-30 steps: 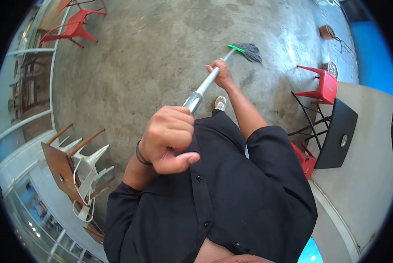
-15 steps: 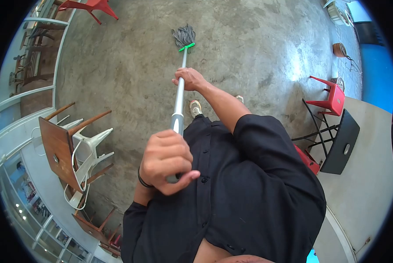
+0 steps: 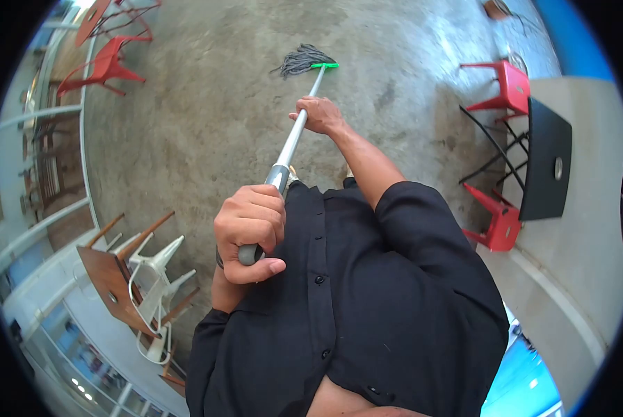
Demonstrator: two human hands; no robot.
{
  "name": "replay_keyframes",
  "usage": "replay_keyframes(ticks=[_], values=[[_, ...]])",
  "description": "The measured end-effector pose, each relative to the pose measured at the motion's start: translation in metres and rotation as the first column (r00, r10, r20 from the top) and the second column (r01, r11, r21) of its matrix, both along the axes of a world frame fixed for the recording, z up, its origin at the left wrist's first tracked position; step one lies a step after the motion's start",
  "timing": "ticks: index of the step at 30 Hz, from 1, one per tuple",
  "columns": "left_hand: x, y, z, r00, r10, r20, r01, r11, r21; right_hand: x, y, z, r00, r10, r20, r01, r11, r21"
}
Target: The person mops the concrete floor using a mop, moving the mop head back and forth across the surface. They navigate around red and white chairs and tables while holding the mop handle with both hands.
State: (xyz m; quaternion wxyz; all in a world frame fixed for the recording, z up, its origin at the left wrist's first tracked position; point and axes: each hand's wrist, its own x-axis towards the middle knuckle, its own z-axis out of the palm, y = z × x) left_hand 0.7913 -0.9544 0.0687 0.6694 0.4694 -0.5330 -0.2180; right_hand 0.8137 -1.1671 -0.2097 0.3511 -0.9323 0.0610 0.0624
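My left hand (image 3: 250, 233) is wrapped round the grey grip at the top end of the mop handle, close to my black shirt. Farther down the silver pole (image 3: 292, 144), my right hand (image 3: 318, 115) holds it with bent fingers. The grey string mop head (image 3: 306, 60) lies on the concrete floor (image 3: 221, 90) at the top of the view, its strands spread to the left of the green clamp (image 3: 325, 65).
On the left stand a wooden table (image 3: 113, 288), white metal chairs (image 3: 155, 267) and a red chair (image 3: 106, 67). At the right, a black folding table (image 3: 548, 163) stands by a wall, with red stools (image 3: 512, 87) beside it. My shoes are partly visible below the pole.
The mop head has shifted right, and its strands now trail left. My right hand has moved right and slightly up the view; my left hand has moved left. The furniture's position in view has changed.
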Motion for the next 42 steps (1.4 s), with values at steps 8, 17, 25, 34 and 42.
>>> replay_keyframes(ticks=[8,17,25,34,42], values=[[-0.051,-0.139,-0.019,0.953,-0.283,-0.109,0.294,0.950,0.105,-0.136,-0.171,-0.029,0.958,-0.287,0.020,0.288,0.953,-0.092],[-0.083,-0.169,-0.046,0.865,-0.488,-0.117,0.502,0.840,0.207,-0.258,-0.210,-0.048,0.881,-0.454,-0.134,0.439,0.889,-0.130],[-0.054,-0.038,-0.026,0.971,-0.237,-0.038,0.238,0.930,0.280,-0.166,-0.096,-0.055,0.945,-0.326,0.025,0.327,0.944,-0.038],[-0.063,0.173,0.014,0.946,0.317,0.062,-0.322,0.912,0.252,-0.025,0.154,-0.039,0.990,0.138,-0.035,-0.136,0.989,0.060],[-0.103,0.263,0.039,0.771,0.633,0.071,-0.633,0.749,0.194,0.012,0.329,-0.039,0.855,0.508,0.107,-0.519,0.838,0.167]])
